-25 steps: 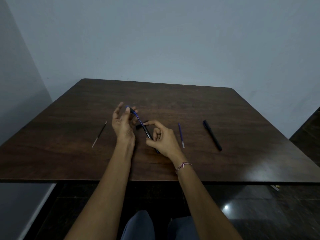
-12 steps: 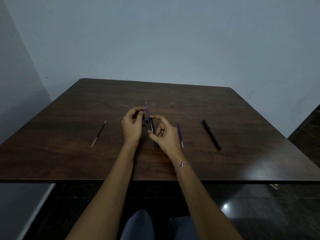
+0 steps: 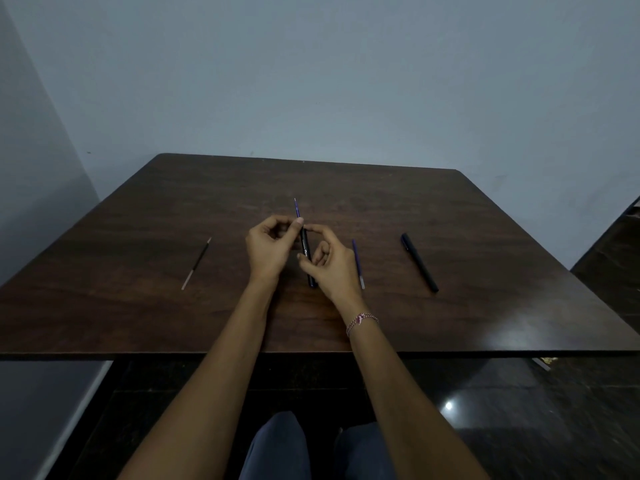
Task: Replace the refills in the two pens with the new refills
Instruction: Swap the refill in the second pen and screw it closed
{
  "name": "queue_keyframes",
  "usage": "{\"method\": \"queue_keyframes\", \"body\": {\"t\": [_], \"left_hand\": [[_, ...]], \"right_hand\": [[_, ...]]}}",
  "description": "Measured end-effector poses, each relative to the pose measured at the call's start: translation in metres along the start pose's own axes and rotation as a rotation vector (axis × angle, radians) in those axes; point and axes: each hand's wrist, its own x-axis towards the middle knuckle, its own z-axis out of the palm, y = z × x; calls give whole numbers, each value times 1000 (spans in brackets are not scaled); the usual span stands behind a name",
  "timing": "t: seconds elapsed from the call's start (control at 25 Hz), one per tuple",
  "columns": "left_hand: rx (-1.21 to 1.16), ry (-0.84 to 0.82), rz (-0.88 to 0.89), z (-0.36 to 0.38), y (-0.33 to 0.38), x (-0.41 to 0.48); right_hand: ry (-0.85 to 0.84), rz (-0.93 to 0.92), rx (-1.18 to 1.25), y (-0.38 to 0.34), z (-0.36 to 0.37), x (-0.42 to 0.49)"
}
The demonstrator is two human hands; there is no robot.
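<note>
My right hand (image 3: 329, 265) grips a black pen barrel (image 3: 307, 254) above the middle of the table. A blue refill (image 3: 297, 209) sticks out of the barrel's far end, tip pointing away. My left hand (image 3: 270, 247) is curled beside the barrel, its thumb and forefinger at the barrel's mouth where the refill enters. A second blue refill (image 3: 357, 263) lies on the table just right of my right hand. Farther right lies a whole black pen (image 3: 419, 262). A dark refill with a pale end (image 3: 196, 263) lies on the left side.
The dark wooden table (image 3: 138, 323) has its near edge close to my knees. Plain walls stand behind and to the left. A glossy dark floor shows below the table.
The refill stood bent sideways between my hands a second ago; it now runs straight and sits deeper in the barrel. My left hand has closed in on the barrel's mouth.
</note>
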Motion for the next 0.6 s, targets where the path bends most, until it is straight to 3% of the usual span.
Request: {"method": "queue_keyframes", "body": {"t": [0.6], "left_hand": [[-24, 262, -231, -27, 40, 35]], "right_hand": [[-121, -22, -3, -3, 1, -3]]}}
